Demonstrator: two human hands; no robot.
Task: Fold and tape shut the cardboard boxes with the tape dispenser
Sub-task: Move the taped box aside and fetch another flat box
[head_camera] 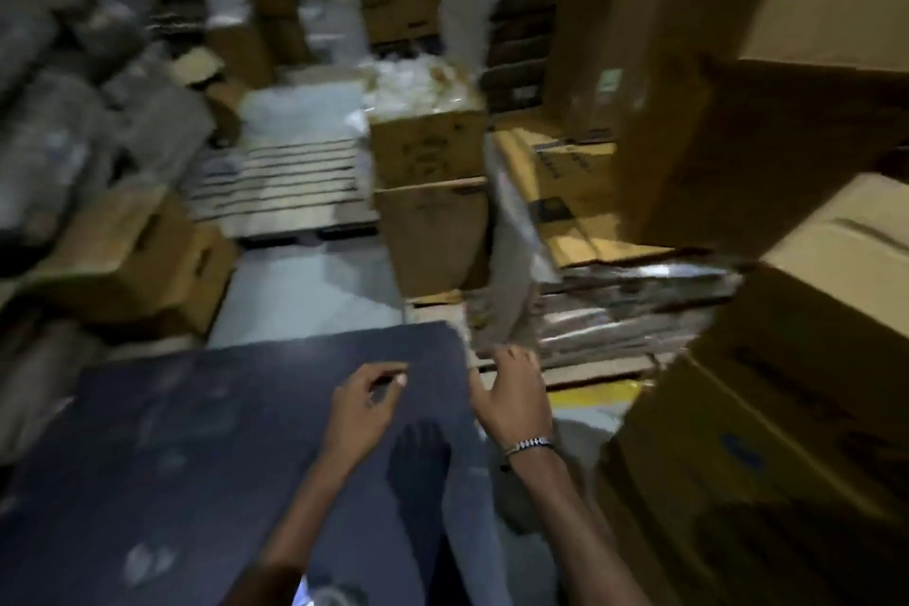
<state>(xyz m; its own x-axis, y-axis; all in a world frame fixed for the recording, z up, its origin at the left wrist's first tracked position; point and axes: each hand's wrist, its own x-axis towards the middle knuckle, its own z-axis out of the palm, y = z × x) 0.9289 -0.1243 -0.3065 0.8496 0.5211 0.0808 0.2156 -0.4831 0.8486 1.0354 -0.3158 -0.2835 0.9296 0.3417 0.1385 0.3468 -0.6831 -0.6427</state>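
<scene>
The picture is blurred by motion. My left hand (366,401) hovers over a dark blue-grey table top (196,448), fingers loosely curled and holding nothing. My right hand (514,389), a metal bracelet on its wrist, reaches past the table's right edge toward a stack of flattened cardboard boxes (615,310), fingers spread; whether it touches the stack I cannot tell. An upright flat sheet of cardboard (516,261) leans at the stack's left end. No tape dispenser is in sight.
Brown cartons (787,433) are piled high on the right. Two stacked boxes (430,192) stand ahead, the top one holding clear plastic. A wooden pallet (285,187) lies on the pale floor (305,295). An open carton (133,256) and grey sacks (59,123) fill the left.
</scene>
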